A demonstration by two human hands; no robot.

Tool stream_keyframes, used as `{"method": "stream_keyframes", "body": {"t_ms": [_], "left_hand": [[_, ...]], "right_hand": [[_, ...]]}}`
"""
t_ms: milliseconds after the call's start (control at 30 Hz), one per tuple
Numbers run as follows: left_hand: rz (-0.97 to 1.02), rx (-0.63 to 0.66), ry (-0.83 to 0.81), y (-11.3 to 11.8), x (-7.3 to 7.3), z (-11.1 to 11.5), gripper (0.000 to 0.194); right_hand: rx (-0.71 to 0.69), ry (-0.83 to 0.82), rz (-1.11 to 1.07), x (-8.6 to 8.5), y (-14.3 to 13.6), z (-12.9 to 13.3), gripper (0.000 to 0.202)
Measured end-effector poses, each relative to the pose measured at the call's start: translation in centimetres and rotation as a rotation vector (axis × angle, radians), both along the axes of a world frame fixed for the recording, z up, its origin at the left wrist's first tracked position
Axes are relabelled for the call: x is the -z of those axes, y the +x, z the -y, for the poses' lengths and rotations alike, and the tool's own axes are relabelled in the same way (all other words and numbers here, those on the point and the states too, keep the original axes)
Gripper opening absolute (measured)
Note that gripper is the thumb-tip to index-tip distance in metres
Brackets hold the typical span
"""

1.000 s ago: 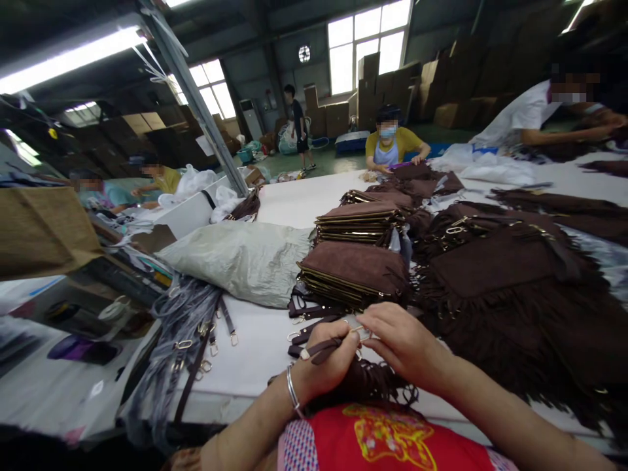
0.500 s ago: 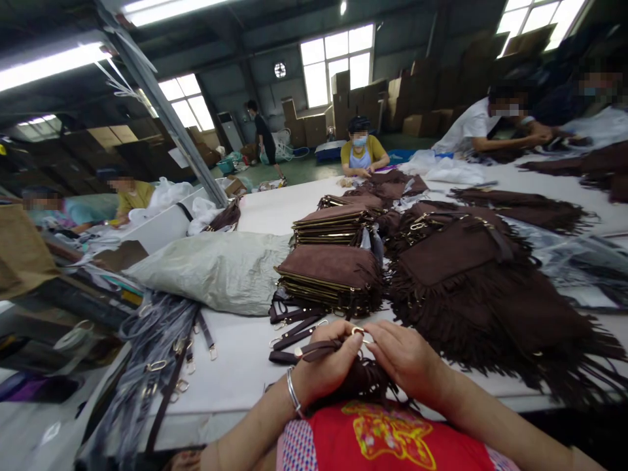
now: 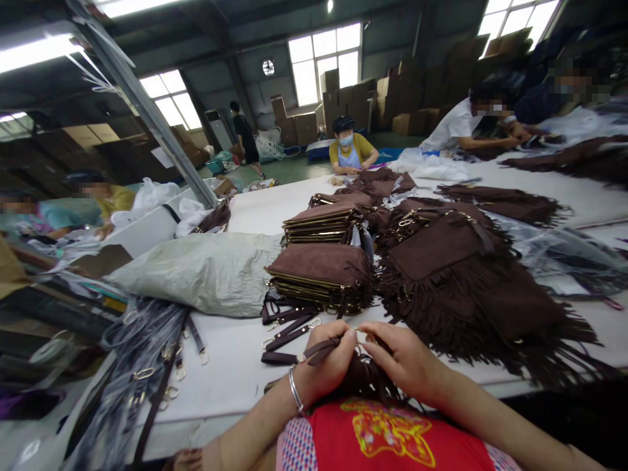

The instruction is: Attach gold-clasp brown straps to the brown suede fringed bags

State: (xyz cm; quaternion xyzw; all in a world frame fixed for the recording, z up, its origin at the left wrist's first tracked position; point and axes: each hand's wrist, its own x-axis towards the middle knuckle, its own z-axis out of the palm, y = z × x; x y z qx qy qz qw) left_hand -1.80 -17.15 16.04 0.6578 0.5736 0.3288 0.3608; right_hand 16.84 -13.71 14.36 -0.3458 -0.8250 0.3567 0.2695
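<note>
My left hand (image 3: 328,360) is closed around a dark brown wrist strap (image 3: 321,351), whose loop sticks out to the left. At the strap's end a small gold clasp (image 3: 362,336) lies between both hands, partly hidden by fingers. My right hand (image 3: 407,358) pinches at this clasp from the right, thumb and fingers together. Under the hands, against my red apron (image 3: 338,438), a dark brown fringed bag (image 3: 367,379) shows in part. Just beyond the left hand, several similar straps (image 3: 287,339) with gold clasps lie on the white table (image 3: 230,366).
Zipped brown pouches (image 3: 318,261) stand stacked ahead. Fringed bags (image 3: 441,255) are heaped to the right. At left lie a pale sack (image 3: 201,271) and plastic-wrapped straps (image 3: 130,353) hanging over the edge. Co-workers sit around the table, one opposite in a yellow top (image 3: 366,152).
The view has turned slightly right, so the surroundings shift left. Both hands stay together at the clasp; the fingers have shifted slightly and now cover more of it.
</note>
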Motion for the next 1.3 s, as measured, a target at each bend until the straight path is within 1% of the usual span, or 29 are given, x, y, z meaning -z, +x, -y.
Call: {"method": "stream_keyframes", "body": {"t_ms": [67,133,200,233,267,300,400,433,467,567,633,733,800,933,1100,1300], "left_hand": [[0.004,-0.042,-0.009,0.0,0.3,-0.1,0.037],[0.027,-0.059,-0.017,0.0,0.6,-0.2,0.037],[0.069,-0.065,-0.035,0.0,0.6,-0.3,0.036],[0.103,-0.055,-0.060,-0.1,0.7,-0.3,0.036],[0.152,-0.027,-0.097,-0.1,0.7,-0.2,0.035],[0.222,0.015,-0.149,-0.3,0.7,0.0,0.032],[0.433,0.187,-0.322,-1.0,1.1,0.7,0.022],[0.443,0.224,-0.348,-1.3,1.2,1.0,0.022],[0.405,0.235,-0.348,-1.6,1.4,1.3,0.023],[0.156,0.171,-0.261,-2.3,1.7,2.0,0.023],[0.082,0.149,-0.227,-2.4,1.7,2.1,0.029],[0.098,0.142,-0.227,-2.2,1.6,1.8,0.035],[0.088,0.102,-0.220,-2.0,1.7,1.5,0.036],[0.122,0.018,-0.225,-1.6,2.3,1.1,0.035],[0.197,-0.016,-0.251,-1.4,3.0,0.9,0.033],[0.245,-0.042,-0.296,-1.5,3.4,0.3,0.034]], "right_hand": [[-0.010,0.246,0.060,0.7,-0.1,0.0,0.021],[-0.030,0.436,0.124,1.3,-0.4,0.0,0.022],[-0.026,0.572,0.175,1.8,-0.6,-0.1,0.022],[-0.021,0.612,0.189,2.0,-0.8,-0.2,0.022],[-0.017,0.619,0.193,2.2,-0.9,-0.2,0.022],[-0.008,0.592,0.182,2.3,-0.9,-0.2,0.022],[-0.005,0.415,0.105,2.3,-0.5,0.1,0.021],[-0.018,0.366,0.085,2.2,-0.3,0.3,0.022],[-0.039,0.334,0.072,2.1,0.0,0.5,0.023],[-0.101,0.293,0.057,1.7,0.5,0.9,0.031],[-0.113,0.271,0.063,1.4,0.5,1.0,0.031],[-0.128,0.259,0.070,1.2,0.0,1.0,0.031],[-0.135,0.262,0.059,1.2,-0.3,0.9,0.031],[-0.118,0.308,0.072,1.7,-0.7,0.8,0.031],[-0.139,0.322,0.161,2.5,-1.1,0.5,0.025],[-0.095,0.483,0.217,4.1,-1.8,0.3,0.028]]}}
